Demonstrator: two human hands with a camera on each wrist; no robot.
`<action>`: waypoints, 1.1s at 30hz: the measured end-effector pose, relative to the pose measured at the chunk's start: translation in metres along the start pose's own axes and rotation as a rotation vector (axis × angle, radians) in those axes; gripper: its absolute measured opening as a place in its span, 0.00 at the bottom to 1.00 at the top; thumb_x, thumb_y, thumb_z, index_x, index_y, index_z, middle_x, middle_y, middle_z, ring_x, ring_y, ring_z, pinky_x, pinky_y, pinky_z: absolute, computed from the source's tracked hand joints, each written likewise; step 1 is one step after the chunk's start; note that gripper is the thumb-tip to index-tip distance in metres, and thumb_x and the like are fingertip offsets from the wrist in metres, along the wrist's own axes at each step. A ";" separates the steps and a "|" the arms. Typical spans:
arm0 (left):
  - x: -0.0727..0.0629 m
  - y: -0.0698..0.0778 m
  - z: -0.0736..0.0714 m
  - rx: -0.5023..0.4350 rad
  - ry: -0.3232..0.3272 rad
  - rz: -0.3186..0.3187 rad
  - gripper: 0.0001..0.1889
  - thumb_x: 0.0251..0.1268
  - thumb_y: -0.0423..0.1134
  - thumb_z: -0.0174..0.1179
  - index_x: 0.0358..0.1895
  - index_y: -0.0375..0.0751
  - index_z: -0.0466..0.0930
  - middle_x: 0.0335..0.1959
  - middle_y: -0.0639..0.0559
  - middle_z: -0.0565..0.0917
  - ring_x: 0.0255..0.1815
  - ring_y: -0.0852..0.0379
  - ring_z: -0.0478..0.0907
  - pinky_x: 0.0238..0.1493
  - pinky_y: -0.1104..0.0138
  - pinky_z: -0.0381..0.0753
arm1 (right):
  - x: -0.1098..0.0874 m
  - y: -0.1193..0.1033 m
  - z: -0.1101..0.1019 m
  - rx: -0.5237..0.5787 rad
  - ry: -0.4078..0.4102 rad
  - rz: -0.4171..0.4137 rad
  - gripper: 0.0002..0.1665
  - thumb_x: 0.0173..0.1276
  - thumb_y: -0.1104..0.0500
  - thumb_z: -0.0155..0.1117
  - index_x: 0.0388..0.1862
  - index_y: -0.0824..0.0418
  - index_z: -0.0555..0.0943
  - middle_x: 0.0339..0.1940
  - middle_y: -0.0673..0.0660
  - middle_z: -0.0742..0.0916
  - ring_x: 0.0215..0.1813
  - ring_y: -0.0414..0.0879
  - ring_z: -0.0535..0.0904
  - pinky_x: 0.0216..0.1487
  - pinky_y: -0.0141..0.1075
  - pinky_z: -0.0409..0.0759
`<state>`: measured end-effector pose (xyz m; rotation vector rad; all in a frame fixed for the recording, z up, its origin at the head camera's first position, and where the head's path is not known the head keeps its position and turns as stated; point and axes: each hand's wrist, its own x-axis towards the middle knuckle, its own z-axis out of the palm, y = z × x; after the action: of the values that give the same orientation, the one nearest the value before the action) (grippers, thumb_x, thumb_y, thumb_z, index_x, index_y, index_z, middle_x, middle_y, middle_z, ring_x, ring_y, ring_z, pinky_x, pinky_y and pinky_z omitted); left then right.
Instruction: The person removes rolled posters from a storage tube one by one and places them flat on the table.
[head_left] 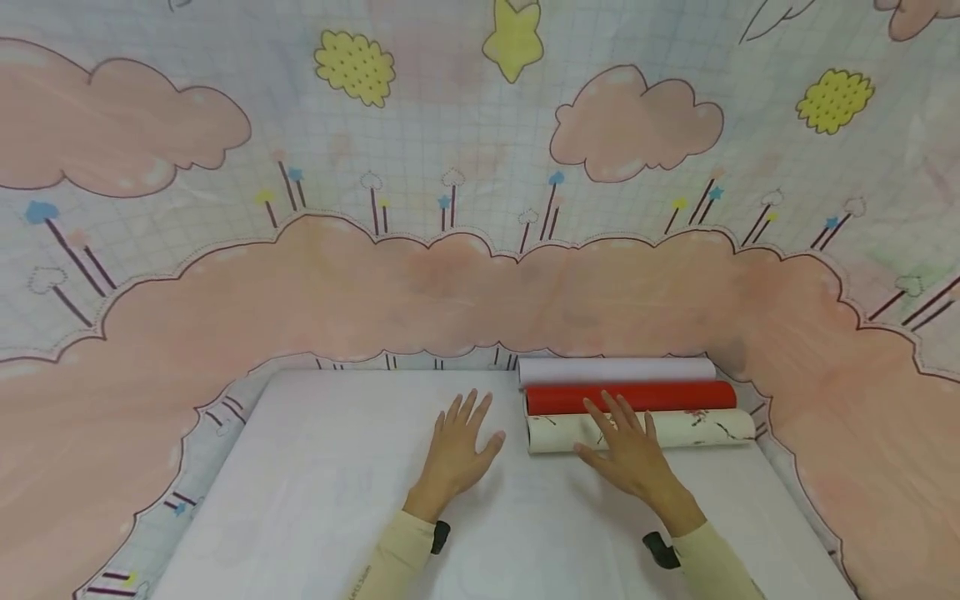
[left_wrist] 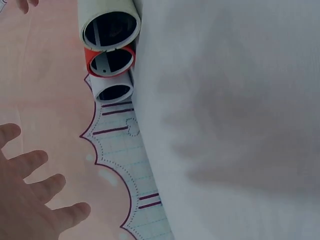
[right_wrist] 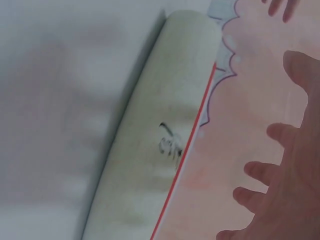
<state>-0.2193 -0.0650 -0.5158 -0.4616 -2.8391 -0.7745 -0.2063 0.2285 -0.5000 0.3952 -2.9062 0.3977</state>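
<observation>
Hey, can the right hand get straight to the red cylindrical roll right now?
Probably yes: the right hand, holding nothing, appears poised above the cream floral cylindrical roll. The red cylindrical roll lies just behind, with nothing stacked on it.

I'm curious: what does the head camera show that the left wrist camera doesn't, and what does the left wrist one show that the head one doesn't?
Only the head view shows the yellow star, the left sleeve, the right sleeve and the flower print on the cream roll.

Only the left wrist view looks into the dark hollow ends of the three rolls.

Both show the left hand with fingers spread, the cream, red and white rolls side by side, the white tabletop and the pink backdrop.
</observation>
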 end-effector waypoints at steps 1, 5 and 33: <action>0.000 0.000 0.003 -0.019 0.002 -0.004 0.35 0.72 0.59 0.47 0.78 0.52 0.55 0.79 0.45 0.58 0.80 0.40 0.52 0.75 0.40 0.53 | -0.001 0.003 0.000 -0.005 -0.004 0.005 0.47 0.65 0.33 0.59 0.78 0.50 0.60 0.78 0.63 0.63 0.78 0.64 0.53 0.70 0.74 0.46; 0.001 0.003 0.014 -0.122 0.028 -0.015 0.33 0.72 0.55 0.49 0.76 0.49 0.59 0.77 0.44 0.61 0.78 0.40 0.56 0.74 0.43 0.59 | -0.006 0.017 0.002 -0.012 -0.012 0.015 0.46 0.66 0.33 0.58 0.77 0.52 0.62 0.77 0.64 0.64 0.78 0.64 0.54 0.69 0.75 0.48; 0.010 0.011 0.062 -0.620 0.050 -0.184 0.24 0.73 0.43 0.54 0.68 0.37 0.68 0.65 0.39 0.77 0.66 0.41 0.74 0.61 0.49 0.78 | -0.006 0.052 0.017 0.004 -0.015 0.023 0.45 0.60 0.46 0.71 0.73 0.57 0.66 0.73 0.68 0.69 0.74 0.67 0.60 0.68 0.75 0.51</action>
<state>-0.2290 -0.0214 -0.5610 -0.2434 -2.5695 -1.6830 -0.2176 0.2736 -0.5303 0.3674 -2.9278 0.4060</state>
